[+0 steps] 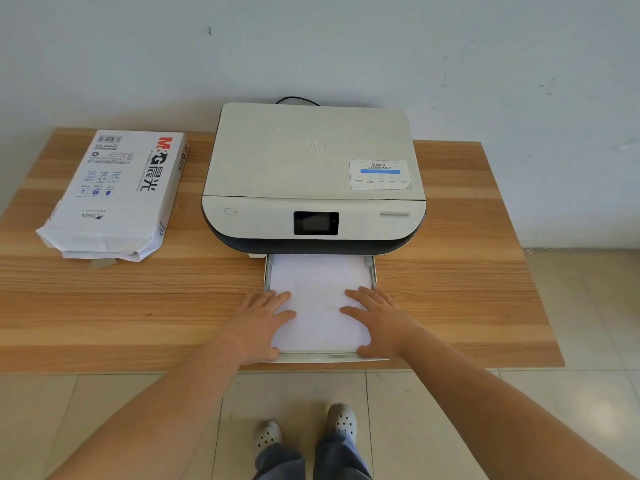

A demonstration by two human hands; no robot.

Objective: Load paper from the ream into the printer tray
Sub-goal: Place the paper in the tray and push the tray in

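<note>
Currently both hands lie flat on the paper [320, 299] in the tray [322, 357], frame centre; left hand [261, 323] covers the stack's left edge, fingers spread and pointing at the printer [313, 178], thumb down at the tray's front lip; right hand [379, 320] mirrors it on the right edge, fingers spread, palm down; neither pinches anything, just pressing on the sheets. Tray is pulled out from under the printer's front and reaches almost to the near edge of the table [485, 289]; paper lies between the side guides, top end near the printer's dark base. Ream [116, 192] lies flat in the upper left of the frame, well apart from the printer, wrapper torn open at its near end. Printer lid is closed, screen dark; cable [298, 99] loops behind it.
</note>
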